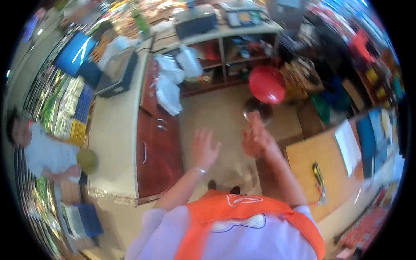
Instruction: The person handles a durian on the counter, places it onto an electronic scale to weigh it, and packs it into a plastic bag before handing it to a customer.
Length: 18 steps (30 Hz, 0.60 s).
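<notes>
My left hand (205, 149) is held out over the floor, palm down, its fingers spread and nothing in it. To its right, my right hand (255, 136) is raised in front of me, blurred, with its fingers partly bunched; whether it holds anything is not clear. Just beyond the right hand is a red, shiny, rounded object (267, 84), above a dark round item (257, 111) that the hand partly hides. An orange apron (229, 206) covers my chest.
A pale counter (113, 143) with red-brown cabinets (158, 151) runs along the left. White plastic bags (168, 93) hang at its inner corner. At right, a wooden table (303, 160) bears a yellow-black tool (318, 174) and papers (348, 145). A person (52, 151) stands beyond the counter.
</notes>
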Available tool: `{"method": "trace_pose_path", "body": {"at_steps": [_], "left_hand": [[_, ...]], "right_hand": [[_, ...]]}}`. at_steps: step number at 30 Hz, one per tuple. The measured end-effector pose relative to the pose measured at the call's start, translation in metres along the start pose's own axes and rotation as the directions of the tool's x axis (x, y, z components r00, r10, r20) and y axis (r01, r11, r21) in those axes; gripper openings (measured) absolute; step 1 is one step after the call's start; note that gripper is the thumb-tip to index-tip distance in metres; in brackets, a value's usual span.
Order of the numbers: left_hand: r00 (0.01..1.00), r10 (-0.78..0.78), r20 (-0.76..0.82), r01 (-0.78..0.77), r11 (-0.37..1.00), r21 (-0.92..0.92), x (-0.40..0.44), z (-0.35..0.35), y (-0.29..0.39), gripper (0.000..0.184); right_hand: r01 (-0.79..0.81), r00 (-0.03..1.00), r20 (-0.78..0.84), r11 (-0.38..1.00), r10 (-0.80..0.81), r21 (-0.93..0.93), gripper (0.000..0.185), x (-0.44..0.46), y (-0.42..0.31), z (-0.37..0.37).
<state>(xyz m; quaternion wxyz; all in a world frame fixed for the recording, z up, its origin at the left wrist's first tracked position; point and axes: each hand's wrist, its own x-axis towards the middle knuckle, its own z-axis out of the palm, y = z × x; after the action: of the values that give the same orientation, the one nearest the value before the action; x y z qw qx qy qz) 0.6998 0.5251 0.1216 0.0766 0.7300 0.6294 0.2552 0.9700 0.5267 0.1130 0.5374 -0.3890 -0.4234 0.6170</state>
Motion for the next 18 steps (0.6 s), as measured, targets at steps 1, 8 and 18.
{"method": "trace_pose_path", "body": {"at_steps": [1, 8, 18], "left_hand": [[1.000, -0.011, 0.008, 0.011, 1.000, 0.018, 0.004, 0.001, 0.002, 0.056], [0.974, -0.211, 0.080, 0.218, 0.973, -0.082, 0.001, 0.000, -0.018, 0.062], [0.983, -0.164, -0.079, 0.072, 0.748, -0.660, 0.059, -0.061, -0.144, 0.052]], "right_hand": [[-0.221, 0.970, 0.102, 0.975, 0.222, -0.023, 0.060, 0.003, -0.017, 0.038], [-0.082, 0.964, 0.215, 0.942, 0.157, -0.324, 0.039, 0.058, 0.065, 0.135], [0.255, 0.918, 0.397, 0.764, 0.002, -0.593, 0.036, 0.189, 0.109, 0.202]]}}
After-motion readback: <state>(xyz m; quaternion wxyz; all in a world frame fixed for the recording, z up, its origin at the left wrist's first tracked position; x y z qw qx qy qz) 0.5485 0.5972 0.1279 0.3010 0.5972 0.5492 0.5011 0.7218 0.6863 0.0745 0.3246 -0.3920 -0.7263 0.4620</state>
